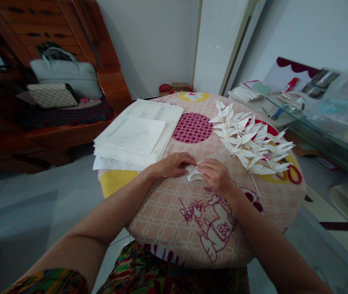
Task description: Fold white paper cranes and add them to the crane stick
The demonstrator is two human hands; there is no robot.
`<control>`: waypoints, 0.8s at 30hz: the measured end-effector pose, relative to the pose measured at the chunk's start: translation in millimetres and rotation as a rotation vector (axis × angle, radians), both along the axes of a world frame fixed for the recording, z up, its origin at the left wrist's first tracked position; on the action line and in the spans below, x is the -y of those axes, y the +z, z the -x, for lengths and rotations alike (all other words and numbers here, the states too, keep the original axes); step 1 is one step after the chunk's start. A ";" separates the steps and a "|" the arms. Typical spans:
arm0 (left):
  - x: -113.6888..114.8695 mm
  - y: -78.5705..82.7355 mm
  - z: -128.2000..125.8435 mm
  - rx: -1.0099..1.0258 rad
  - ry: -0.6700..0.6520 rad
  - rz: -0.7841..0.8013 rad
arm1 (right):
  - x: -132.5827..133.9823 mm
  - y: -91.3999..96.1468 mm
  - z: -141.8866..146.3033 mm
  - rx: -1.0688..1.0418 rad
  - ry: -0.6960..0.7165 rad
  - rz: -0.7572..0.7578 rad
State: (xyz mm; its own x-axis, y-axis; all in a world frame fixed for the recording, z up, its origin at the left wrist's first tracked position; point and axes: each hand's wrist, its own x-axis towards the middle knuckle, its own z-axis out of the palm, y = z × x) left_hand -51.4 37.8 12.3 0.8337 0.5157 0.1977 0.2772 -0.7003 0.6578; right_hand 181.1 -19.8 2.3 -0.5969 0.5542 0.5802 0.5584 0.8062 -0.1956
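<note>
Both my hands rest on a round table covered with a pink patterned cloth (161,228). My left hand (172,165) and my right hand (216,176) meet over a small piece of folded white paper (192,173), fingers bent and pressing on it from either side. Just beyond my right hand lies a pile of several folded white paper birds (250,141). A thick stack of white paper sheets (137,136) sits at the table's far left, close to my left hand.
Red-handled scissors (293,173) lie at the table's right edge under the folded birds. A wooden bench (54,130) with bags stands at the left. A glass shelf (314,118) with papers and a plastic bag is at the right.
</note>
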 end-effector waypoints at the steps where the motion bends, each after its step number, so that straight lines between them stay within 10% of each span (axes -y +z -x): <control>1: -0.1 -0.4 -0.2 -0.001 0.003 0.001 | -0.2 0.4 0.1 -0.006 -0.001 -0.001; 24: 6.9 7.0 -3.2 -0.074 0.112 -0.027 | 6.9 6.2 -8.6 0.051 -0.111 -0.062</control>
State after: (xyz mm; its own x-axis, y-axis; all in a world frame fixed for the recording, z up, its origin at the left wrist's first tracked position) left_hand -48.2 30.9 19.2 0.7839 0.6019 0.1525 0.4021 -0.6792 0.6140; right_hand 189.8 -26.7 8.6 -0.5637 0.5827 0.5854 0.6529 0.7485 -0.1165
